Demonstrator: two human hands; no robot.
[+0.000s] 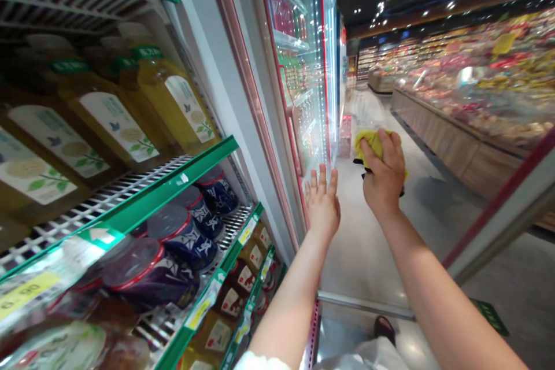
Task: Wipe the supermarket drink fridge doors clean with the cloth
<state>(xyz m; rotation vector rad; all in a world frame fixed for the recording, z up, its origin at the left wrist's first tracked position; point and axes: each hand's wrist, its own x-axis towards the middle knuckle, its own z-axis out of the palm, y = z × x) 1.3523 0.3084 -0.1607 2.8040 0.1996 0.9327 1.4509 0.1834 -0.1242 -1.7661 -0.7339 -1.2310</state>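
Note:
My left hand (323,202) is raised near the middle, its fingers apart and stretched upward, holding nothing. It appears to rest on the clear glass of an open cooler door (362,302). To its right, my right hand (384,170) presses a yellow cloth (366,143) with dark edges, which seems to lie against the same glass. The fingers are bent over the cloth. Both forearms reach up from the bottom of the view.
At left, cooler shelves with a green rail (173,185) hold yellow drink bottles (173,98) and dark jars (182,237). Another lit glass cooler (299,69) stands beyond. A wood-sided produce display (451,133) is at right. A shoe (384,328) shows below.

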